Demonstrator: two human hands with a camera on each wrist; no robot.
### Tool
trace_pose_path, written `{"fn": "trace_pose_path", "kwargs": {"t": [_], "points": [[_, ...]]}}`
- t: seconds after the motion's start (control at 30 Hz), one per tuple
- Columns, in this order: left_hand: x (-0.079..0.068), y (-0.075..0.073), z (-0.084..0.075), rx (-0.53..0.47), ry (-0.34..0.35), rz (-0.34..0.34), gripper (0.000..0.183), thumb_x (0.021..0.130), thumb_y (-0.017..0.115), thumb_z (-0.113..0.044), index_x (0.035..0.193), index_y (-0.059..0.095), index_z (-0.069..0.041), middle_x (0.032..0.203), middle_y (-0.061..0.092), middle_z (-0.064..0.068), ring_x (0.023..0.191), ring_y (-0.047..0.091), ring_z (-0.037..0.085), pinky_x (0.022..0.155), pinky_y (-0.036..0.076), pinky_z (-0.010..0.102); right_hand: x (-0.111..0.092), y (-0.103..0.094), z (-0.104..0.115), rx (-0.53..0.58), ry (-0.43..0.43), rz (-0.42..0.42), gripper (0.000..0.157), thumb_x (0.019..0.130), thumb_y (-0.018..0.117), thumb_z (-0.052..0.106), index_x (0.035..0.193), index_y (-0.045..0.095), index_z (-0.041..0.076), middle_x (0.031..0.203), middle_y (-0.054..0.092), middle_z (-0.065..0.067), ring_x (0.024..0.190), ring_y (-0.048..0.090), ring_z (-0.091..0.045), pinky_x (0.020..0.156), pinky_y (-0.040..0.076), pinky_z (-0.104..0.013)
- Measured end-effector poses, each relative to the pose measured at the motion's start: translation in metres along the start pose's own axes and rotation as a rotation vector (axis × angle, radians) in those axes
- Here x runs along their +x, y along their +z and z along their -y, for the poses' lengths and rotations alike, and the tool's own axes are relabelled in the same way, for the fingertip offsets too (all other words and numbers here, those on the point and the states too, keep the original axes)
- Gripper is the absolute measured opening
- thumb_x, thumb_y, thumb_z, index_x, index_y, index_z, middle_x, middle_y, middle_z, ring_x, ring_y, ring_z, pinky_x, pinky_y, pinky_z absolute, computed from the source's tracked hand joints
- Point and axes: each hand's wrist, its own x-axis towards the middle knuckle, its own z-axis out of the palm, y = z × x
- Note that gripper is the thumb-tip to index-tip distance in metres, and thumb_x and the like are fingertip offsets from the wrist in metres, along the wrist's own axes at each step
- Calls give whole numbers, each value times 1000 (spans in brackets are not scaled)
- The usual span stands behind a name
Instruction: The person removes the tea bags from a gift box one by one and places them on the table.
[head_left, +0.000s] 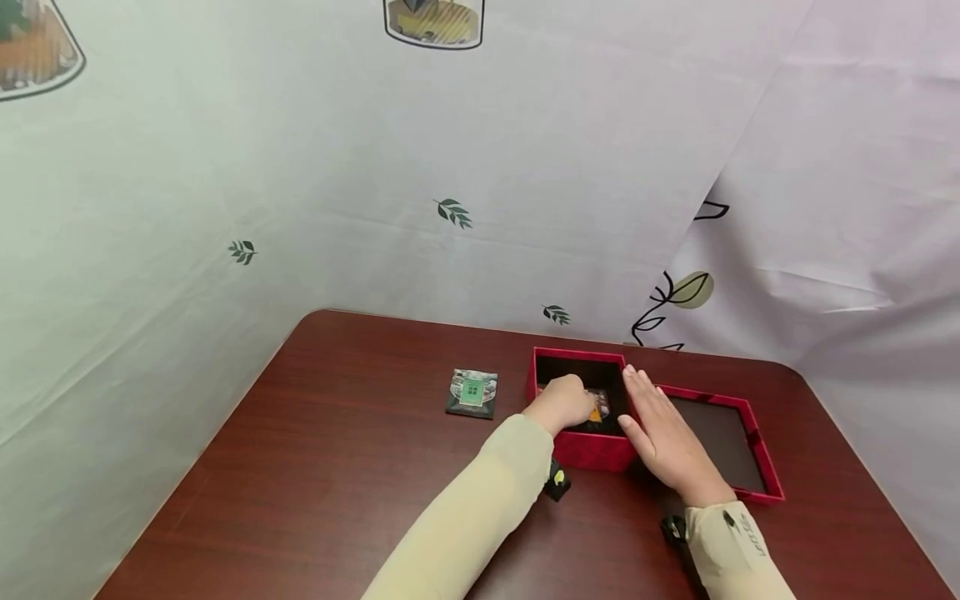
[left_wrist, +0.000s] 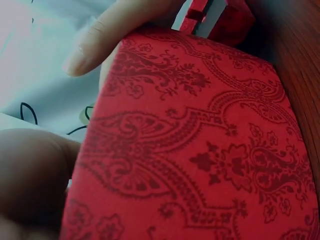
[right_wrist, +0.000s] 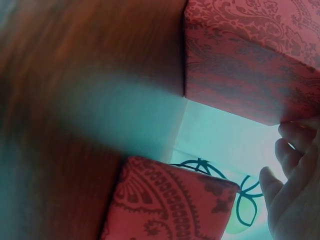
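Observation:
A red box [head_left: 592, 452] with a dark interior stands open at the back right of the table; its damask-like pattern fills the left wrist view. My left hand [head_left: 562, 403] reaches into it with bent fingers, beside a packet [head_left: 600, 406] with orange and dark print. The fingertips are hidden, so whether they hold the packet cannot be told. My right hand [head_left: 663, 433] lies along the box's right wall, fingers extended; in the right wrist view its fingertips [right_wrist: 290, 132] touch the box's edge.
Right of the box lies its red-rimmed lid [head_left: 767, 454], dark inside face up. A flat packet [head_left: 472, 394] with a green label rests on the table [head_left: 337, 433] to the left. A white printed cloth [head_left: 375, 250] hangs behind the table.

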Motion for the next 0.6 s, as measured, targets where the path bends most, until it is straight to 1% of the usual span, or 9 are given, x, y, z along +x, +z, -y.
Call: {"fn": "trace_pose_path", "kwargs": {"t": [0.07, 0.13, 0.23, 0.33, 0.37, 0.47, 0.6], "points": [[2, 1, 1, -10, -25, -4, 26, 102, 53, -17, 116, 68, -1, 91, 61, 8, 71, 54, 20, 72, 46, 32, 0, 0, 0, 0, -2, -1, 69, 100, 58, 23, 158, 28, 0, 163, 29, -20, 149, 26, -41, 124, 8, -33], [5, 3, 1, -27, -45, -7, 26, 102, 53, -17, 116, 67, -1, 94, 62, 8, 72, 54, 20, 72, 46, 32, 0, 0, 0, 3, 3, 1, 69, 100, 58, 23, 158, 28, 0, 163, 28, -20, 149, 25, -41, 124, 9, -36], [8, 6, 3, -60, -74, -21, 24, 102, 55, -18, 113, 67, -1, 87, 59, 8, 66, 51, 20, 68, 45, 31, 0, 0, 0, 0, 19, 15, 70, 101, 57, 25, 159, 27, 2, 164, 27, -19, 150, 24, -40, 124, 12, -41], [10, 8, 5, -104, -84, -41, 20, 101, 56, -15, 107, 67, 1, 75, 52, 7, 56, 45, 18, 59, 42, 30, -1, 0, 0, 0, 28, 27, 70, 101, 57, 26, 159, 26, 2, 164, 26, -18, 150, 23, -40, 124, 14, -44], [11, 8, 6, -120, -84, -47, 20, 101, 56, -14, 103, 68, 1, 72, 50, 7, 53, 43, 18, 56, 41, 30, -1, 0, 1, 0, 30, 30, 70, 102, 57, 27, 159, 26, 2, 164, 26, -18, 151, 23, -40, 124, 14, -45], [11, 7, 7, -137, -68, -78, 17, 99, 57, -11, 90, 66, 1, 66, 47, 6, 50, 42, 17, 51, 38, 28, 0, 0, 0, 2, 31, 32, 69, 102, 56, 28, 159, 26, 2, 165, 25, -17, 152, 21, -39, 123, 16, -47], [11, 6, 8, -120, -40, -108, 19, 96, 62, -10, 78, 58, -5, 67, 48, 5, 54, 46, 16, 52, 39, 27, 0, 0, -1, 5, 28, 29, 70, 102, 56, 26, 160, 25, 3, 165, 25, -18, 153, 19, -37, 123, 16, -48]]}}
